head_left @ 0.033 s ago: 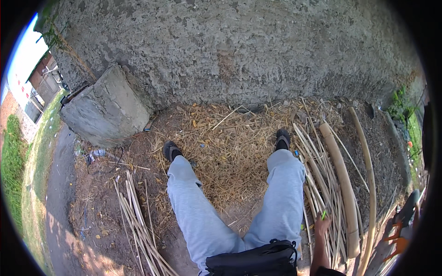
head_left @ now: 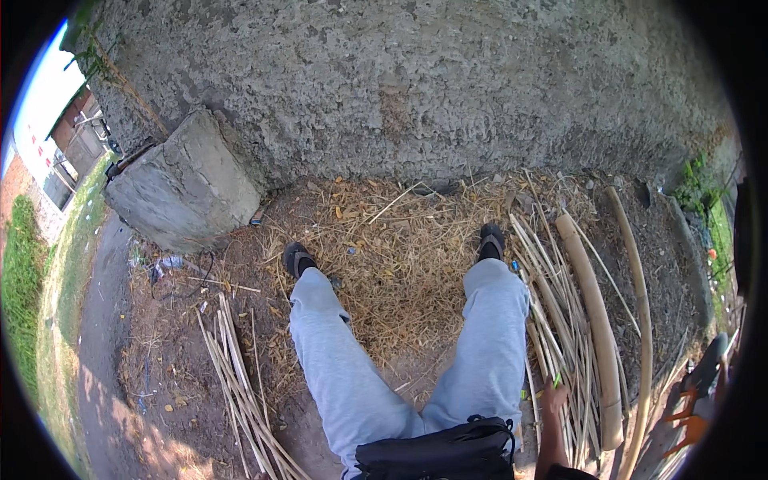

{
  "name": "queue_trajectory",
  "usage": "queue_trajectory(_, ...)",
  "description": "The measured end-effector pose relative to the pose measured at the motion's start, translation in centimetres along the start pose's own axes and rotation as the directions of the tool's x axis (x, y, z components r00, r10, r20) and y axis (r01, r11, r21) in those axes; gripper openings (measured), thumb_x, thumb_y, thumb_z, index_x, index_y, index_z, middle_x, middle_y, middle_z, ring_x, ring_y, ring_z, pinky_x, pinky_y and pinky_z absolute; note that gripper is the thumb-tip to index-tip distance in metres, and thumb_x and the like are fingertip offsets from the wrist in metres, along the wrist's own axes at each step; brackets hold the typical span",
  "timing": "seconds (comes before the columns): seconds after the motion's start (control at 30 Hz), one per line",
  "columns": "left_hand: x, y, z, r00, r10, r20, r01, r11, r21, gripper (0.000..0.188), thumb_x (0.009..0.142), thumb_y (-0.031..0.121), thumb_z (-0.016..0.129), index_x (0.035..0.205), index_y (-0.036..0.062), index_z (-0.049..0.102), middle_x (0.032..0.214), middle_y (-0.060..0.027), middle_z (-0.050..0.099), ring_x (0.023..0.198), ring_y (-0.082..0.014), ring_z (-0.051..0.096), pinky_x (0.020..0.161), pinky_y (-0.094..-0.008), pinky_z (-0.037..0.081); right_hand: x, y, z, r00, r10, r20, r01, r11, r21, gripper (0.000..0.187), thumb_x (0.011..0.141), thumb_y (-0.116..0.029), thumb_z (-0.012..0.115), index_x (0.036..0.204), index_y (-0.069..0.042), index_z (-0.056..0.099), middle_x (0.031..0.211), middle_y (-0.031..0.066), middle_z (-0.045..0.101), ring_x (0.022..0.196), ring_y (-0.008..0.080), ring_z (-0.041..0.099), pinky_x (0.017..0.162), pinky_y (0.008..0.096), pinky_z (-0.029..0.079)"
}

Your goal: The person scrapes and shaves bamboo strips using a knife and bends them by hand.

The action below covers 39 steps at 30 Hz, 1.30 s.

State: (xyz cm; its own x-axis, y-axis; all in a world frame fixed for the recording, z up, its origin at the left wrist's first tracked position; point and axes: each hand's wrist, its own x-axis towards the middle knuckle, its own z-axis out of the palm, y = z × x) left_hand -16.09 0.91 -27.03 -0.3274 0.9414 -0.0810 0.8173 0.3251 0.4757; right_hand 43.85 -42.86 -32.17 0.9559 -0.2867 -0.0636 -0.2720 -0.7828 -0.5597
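My right hand [head_left: 553, 395] is beside my right leg, over the left edge of a bundle of split bamboo strips [head_left: 573, 352]. Its fingers are closed around a small bright green object [head_left: 558, 381]; only the tip shows, too little to tell its kind. Right of these strips lies a thick bamboo pole [head_left: 594, 328], with a thinner curved pole [head_left: 638, 320] beyond it. My left hand is out of view. Across my lap rests a black bag or pouch [head_left: 436, 454].
On my left lies a second pile of bamboo strips [head_left: 240, 384]. Straw and shavings [head_left: 400, 300] cover the ground between my feet. A rough grey wall [head_left: 416, 96] rises ahead, with a concrete block [head_left: 188, 188] at its left. An orange thing [head_left: 684, 420] is at far right.
My right hand, with the green object, has shifted slightly toward me and to the left. The bamboo piles and my legs stay nearly the same.
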Motion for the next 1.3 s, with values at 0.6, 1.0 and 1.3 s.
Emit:
queue_trajectory(0.6, -9.5, -5.1, 6.7, 0.743, -0.170, 0.647, 0.097, 0.984, 0.146, 0.028, 0.090, 0.024, 0.066, 0.093, -0.0035, 0.072, 0.067, -0.0116, 0.066, 0.057, -0.0191, 0.064, 0.055, -0.0321, 0.051, -3.0, 15.9, -0.3, 0.974, 0.176, 0.141, -0.080, 0.854, -0.513, 0.024, 0.088, -0.025, 0.063, 0.100, -0.006, 0.069, 0.093, 0.0170, 0.071, 0.090, 0.0410, 0.068, 0.077, 0.0503, 0.054)
queue_trajectory(1.0, -7.4, -6.5, 5.6, 0.721, -0.263, 0.641, 0.121, 0.959, 0.258, 0.026, 0.090, 0.020, 0.067, 0.087, -0.0046, 0.073, 0.061, -0.0105, 0.065, 0.049, -0.0173, 0.062, 0.050, -0.0301, 0.050, 6.6, 18.0, 6.2, 0.992, -0.008, 0.130, 0.064, 0.896, -0.439, 0.031, 0.086, -0.023, 0.061, 0.087, 0.007, 0.068, 0.086, 0.0276, 0.069, 0.083, 0.0435, 0.068, 0.072, 0.0509, 0.055)
queue_trajectory(1.3, -5.1, -6.1, 5.0, 0.783, -0.023, 0.621, -0.097, 0.982, 0.159, 0.023, 0.085, 0.019, 0.068, 0.088, -0.0035, 0.072, 0.063, -0.0172, 0.067, 0.053, -0.0263, 0.068, 0.054, -0.0398, 0.056, 10.3, 10.9, 7.0, 0.924, -0.267, 0.272, 0.344, 0.891, -0.296, 0.043, 0.089, -0.012, 0.055, 0.129, 0.001, 0.052, 0.117, 0.0283, 0.059, 0.107, 0.0453, 0.058, 0.092, 0.0508, 0.047)
